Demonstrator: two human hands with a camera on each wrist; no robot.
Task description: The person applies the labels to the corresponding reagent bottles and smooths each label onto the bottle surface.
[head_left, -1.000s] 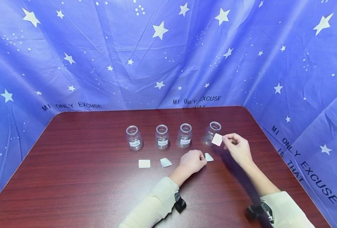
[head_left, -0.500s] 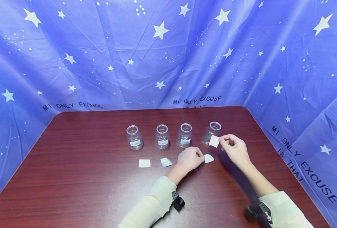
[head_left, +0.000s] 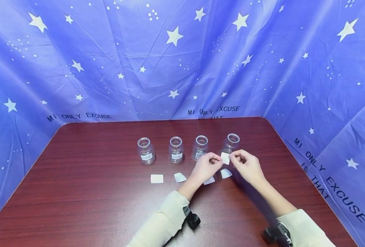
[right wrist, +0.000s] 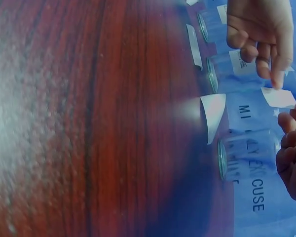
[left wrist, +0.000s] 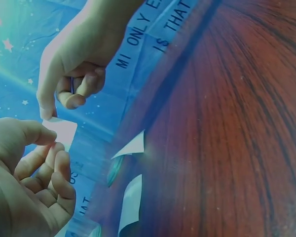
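Note:
A small white label [head_left: 225, 158] is held up in front of the rightmost glass jar [head_left: 233, 138], which shows no label in the right wrist view. My right hand [head_left: 247, 166] pinches its right edge between thumb and finger. On its left edge, my left hand [head_left: 208, 167] pinches too; the left wrist view shows the thumb and a finger meeting at the label [left wrist: 64, 133]. Three more jars stand left of it, each with a printed label: the third jar [head_left: 201, 140], partly behind my left hand, the second jar [head_left: 176, 147] and the first jar [head_left: 145, 149].
Pieces of white paper lie on the dark red table [head_left: 102, 192] in front of the jars: a flat piece [head_left: 156, 178], a curled piece [head_left: 180, 177], a partly hidden piece [head_left: 209, 180] and another curled piece [head_left: 226, 173]. A blue star-patterned curtain [head_left: 145, 44] surrounds the table.
My right hand has moved left with the label. My left hand has let go of a curled paper on the table, risen slightly and taken the label's left edge.

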